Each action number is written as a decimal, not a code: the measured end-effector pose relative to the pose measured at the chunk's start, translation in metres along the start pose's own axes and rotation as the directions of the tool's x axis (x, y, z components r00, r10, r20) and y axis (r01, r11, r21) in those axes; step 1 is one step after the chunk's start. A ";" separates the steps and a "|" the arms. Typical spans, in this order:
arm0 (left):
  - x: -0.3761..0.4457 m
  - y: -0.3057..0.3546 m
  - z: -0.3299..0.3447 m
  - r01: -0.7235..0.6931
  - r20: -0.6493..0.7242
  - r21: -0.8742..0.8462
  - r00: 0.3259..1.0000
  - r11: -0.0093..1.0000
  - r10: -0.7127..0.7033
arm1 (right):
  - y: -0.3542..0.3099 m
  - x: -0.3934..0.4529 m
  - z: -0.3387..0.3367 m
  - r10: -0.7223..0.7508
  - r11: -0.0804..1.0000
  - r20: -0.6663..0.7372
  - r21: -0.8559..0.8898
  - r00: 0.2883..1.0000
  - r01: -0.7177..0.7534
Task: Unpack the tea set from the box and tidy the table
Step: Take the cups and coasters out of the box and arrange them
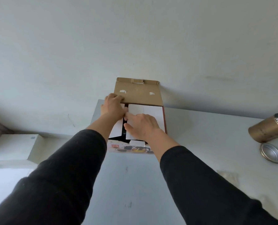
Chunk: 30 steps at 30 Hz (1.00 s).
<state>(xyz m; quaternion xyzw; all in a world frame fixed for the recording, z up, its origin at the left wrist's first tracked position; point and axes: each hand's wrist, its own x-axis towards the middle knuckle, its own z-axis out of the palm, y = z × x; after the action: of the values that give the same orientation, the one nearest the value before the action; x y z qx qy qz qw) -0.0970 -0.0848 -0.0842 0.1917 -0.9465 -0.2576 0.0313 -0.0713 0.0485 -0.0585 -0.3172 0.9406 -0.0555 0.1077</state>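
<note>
Our left grip (113, 105) lay at the far left corner of the box (137, 127), fingers curled over the edge where the brown lid flap (137, 93) hinged upward, clamped on that corner as far as we could tell. Our right grip (141, 125) rested flat on the white inner flaps (148, 111) that covered the top of the box, fingers spread apart and holding nothing, the forefinger reaching toward the dark gap between the two white panels. Both our arms came in from below in black sleeves (66, 172). We saw the box standing at the far edge of the desk (199, 143), close to the pale wall (135, 38), with its lid flap leaning back against that wall and two scraps of white tape on the flap's inner face. A printed picture of tea ware (130, 148) showed on the near side of the box. Well apart to the right, a gold canister (266, 130) lay tilted on the desk, and its round metal lid (271, 153) rested just beside it. Off to the left, lower than the desk, sat a white boxlike unit (16, 146).
</note>
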 end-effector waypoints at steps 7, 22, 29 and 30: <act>-0.013 0.013 -0.033 0.165 -0.017 -0.055 0.986 0.985 -0.166 | -0.024 -0.007 -0.028 0.079 0.988 -0.048 -0.129 0.996 -0.085; -0.078 0.017 -0.024 -0.014 0.036 0.746 0.999 0.665 -0.021 | 0.015 -0.068 -0.067 0.609 0.684 -0.194 -0.363 0.769 -0.633; -0.086 0.006 0.004 0.175 0.016 0.545 0.976 0.820 -0.219 | 0.018 -0.070 -0.014 0.728 0.685 0.110 -0.094 0.676 -0.723; -0.085 0.003 0.007 0.153 0.047 0.525 0.977 0.837 -0.208 | 0.017 -0.069 -0.009 0.734 0.674 0.145 -0.028 0.664 -0.739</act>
<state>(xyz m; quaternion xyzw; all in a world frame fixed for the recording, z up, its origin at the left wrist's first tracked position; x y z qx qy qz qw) -0.0209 -0.0470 -0.0860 0.2680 -0.9588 -0.0045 -0.0941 -0.0301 0.1046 -0.0409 0.0882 0.9770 0.0002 0.1940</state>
